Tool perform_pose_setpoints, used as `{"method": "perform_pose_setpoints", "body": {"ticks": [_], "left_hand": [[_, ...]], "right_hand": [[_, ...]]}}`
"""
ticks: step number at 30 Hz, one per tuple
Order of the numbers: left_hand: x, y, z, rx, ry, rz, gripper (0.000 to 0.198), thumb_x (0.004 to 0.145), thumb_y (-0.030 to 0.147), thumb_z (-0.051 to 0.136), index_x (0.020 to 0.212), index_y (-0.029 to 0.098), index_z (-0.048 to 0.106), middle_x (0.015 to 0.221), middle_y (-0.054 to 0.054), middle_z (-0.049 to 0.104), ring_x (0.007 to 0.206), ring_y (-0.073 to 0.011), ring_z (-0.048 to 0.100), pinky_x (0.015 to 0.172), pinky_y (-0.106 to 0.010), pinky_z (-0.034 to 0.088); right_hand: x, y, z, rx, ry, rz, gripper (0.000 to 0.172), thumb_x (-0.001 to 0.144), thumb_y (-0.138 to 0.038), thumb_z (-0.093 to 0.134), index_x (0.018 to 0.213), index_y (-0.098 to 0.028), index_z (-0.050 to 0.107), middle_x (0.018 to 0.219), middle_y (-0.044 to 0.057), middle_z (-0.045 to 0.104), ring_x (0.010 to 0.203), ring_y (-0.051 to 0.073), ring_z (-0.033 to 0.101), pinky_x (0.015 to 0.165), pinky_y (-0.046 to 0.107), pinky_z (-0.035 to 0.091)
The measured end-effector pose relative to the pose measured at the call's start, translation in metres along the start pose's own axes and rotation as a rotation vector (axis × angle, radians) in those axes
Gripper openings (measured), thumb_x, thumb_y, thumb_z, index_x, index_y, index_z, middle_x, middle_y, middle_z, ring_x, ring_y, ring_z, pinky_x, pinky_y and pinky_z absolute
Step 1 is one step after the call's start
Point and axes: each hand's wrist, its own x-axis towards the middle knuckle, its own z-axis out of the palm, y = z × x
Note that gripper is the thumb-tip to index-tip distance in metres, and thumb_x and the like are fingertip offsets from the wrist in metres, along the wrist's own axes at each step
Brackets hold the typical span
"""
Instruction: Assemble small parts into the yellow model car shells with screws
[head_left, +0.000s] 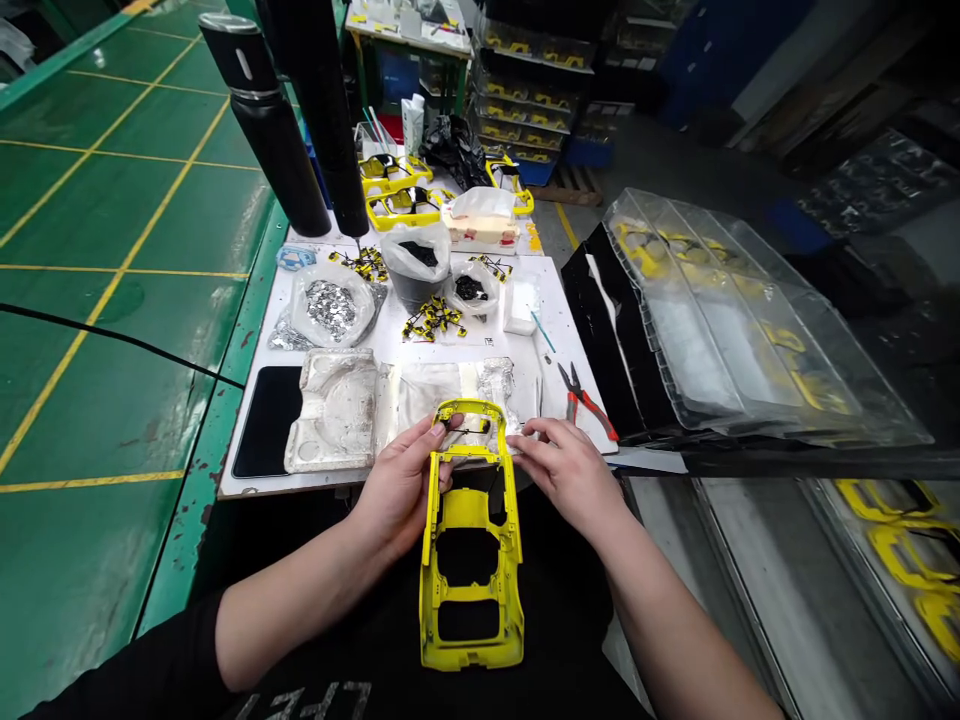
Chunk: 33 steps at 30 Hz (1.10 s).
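Note:
A yellow plastic housing frame (471, 508) with several openings is held upright-lengthwise in front of me, its top end near the table edge. My left hand (401, 475) grips its upper left side, the thumb on the rim. Fingers curled, my right hand (566, 465) is at the upper right side; its fingertips touch or nearly touch the rim, and whether they pinch a small part is hidden. A thin black wire piece (466, 430) spans the top opening. Behind it lies a white foam block (337, 420) with hollows.
Pliers with red handles (585, 402) lie at the right table edge. Farther back are a bag of silvery pieces (330, 308), a grey tub (416, 285) and small yellow-black parts (435, 318). A clear tray (750, 320) holds yellow frames at right. Black electric drivers (262, 125) hang at left.

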Motion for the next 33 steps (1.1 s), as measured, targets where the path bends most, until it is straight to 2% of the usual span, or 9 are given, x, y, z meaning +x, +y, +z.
{"method": "perform_pose_setpoints", "body": {"ticks": [9, 14, 17, 19, 21, 23, 27, 30, 33], "left_hand": [[0.004, 0.001, -0.007, -0.082, -0.028, -0.038, 0.047, 0.087, 0.031, 0.098, 0.128, 0.011, 0.083, 0.114, -0.010, 0.081, 0.058, -0.0018, 0.055, 0.052, -0.013, 0.050], [0.006, 0.001, -0.008, -0.077, -0.008, -0.049, 0.053, 0.087, 0.035, 0.099, 0.130, 0.011, 0.083, 0.100, -0.007, 0.078, 0.061, -0.0035, 0.055, 0.054, -0.013, 0.047], [0.006, 0.000, -0.010, -0.091, 0.006, -0.052, 0.055, 0.084, 0.034, 0.101, 0.130, 0.011, 0.083, 0.088, -0.003, 0.072, 0.059, -0.0039, 0.052, 0.051, -0.014, 0.043], [0.006, -0.001, -0.010, -0.103, 0.012, -0.056, 0.055, 0.083, 0.033, 0.101, 0.131, 0.011, 0.083, 0.085, -0.002, 0.070, 0.059, -0.0041, 0.051, 0.050, -0.015, 0.042], [0.007, -0.003, -0.011, -0.110, 0.013, -0.056, 0.057, 0.082, 0.033, 0.101, 0.132, 0.011, 0.082, 0.080, 0.000, 0.066, 0.057, -0.0042, 0.048, 0.049, -0.016, 0.040], [0.008, -0.005, -0.012, -0.116, 0.013, -0.051, 0.060, 0.081, 0.033, 0.102, 0.133, 0.012, 0.081, 0.076, 0.002, 0.062, 0.056, -0.0045, 0.047, 0.049, -0.016, 0.038], [0.009, -0.008, -0.013, -0.110, 0.020, -0.048, 0.066, 0.075, 0.036, 0.106, 0.131, 0.011, 0.081, 0.075, 0.003, 0.060, 0.057, -0.0052, 0.046, 0.049, -0.017, 0.035], [0.008, -0.009, -0.014, -0.107, 0.004, -0.048, 0.063, 0.074, 0.039, 0.106, 0.125, 0.011, 0.082, 0.073, 0.003, 0.059, 0.057, -0.0052, 0.043, 0.049, -0.017, 0.030], [0.007, -0.008, -0.013, -0.113, -0.048, -0.034, 0.056, 0.076, 0.041, 0.105, 0.118, 0.011, 0.082, 0.071, 0.002, 0.058, 0.057, -0.0054, 0.042, 0.049, -0.018, 0.027]], "right_hand": [[0.004, 0.001, -0.008, 0.033, -0.051, -0.031, 0.021, 0.110, -0.028, 0.072, 0.128, -0.023, 0.079, 0.126, 0.011, 0.072, 0.105, 0.027, 0.069, 0.092, 0.046, 0.061], [0.029, 0.002, -0.036, 0.094, -0.170, -0.008, 0.021, 0.111, -0.036, 0.070, 0.128, -0.027, 0.080, 0.127, 0.008, 0.075, 0.112, 0.027, 0.074, 0.099, 0.044, 0.063], [0.075, -0.001, -0.058, 0.121, -0.105, 0.061, 0.021, 0.114, -0.037, 0.066, 0.124, -0.027, 0.082, 0.120, 0.004, 0.079, 0.107, 0.023, 0.077, 0.094, 0.037, 0.062], [0.121, -0.008, -0.066, 0.077, -0.032, 0.105, 0.020, 0.112, -0.037, 0.067, 0.117, -0.025, 0.084, 0.113, 0.004, 0.081, 0.099, 0.022, 0.077, 0.088, 0.036, 0.061], [0.176, -0.017, -0.065, -0.018, -0.030, 0.150, 0.019, 0.110, -0.033, 0.069, 0.113, -0.025, 0.086, 0.110, 0.005, 0.082, 0.098, 0.024, 0.077, 0.091, 0.037, 0.060], [0.234, -0.027, -0.054, -0.101, -0.079, 0.194, 0.022, 0.110, -0.028, 0.066, 0.117, -0.023, 0.086, 0.116, 0.007, 0.083, 0.110, 0.027, 0.076, 0.102, 0.039, 0.057], [0.329, -0.035, -0.018, -0.150, -0.177, 0.206, 0.022, 0.111, -0.023, 0.065, 0.116, -0.020, 0.085, 0.122, 0.009, 0.082, 0.118, 0.028, 0.075, 0.105, 0.039, 0.058], [0.368, -0.032, 0.004, -0.195, -0.279, 0.265, 0.021, 0.109, -0.034, 0.075, 0.117, -0.015, 0.079, 0.118, 0.009, 0.079, 0.112, 0.025, 0.076, 0.104, 0.046, 0.063], [0.383, -0.025, 0.014, -0.204, -0.333, 0.278, 0.028, 0.109, -0.042, 0.077, 0.118, -0.015, 0.076, 0.118, 0.008, 0.077, 0.108, 0.023, 0.076, 0.101, 0.044, 0.065]]}}
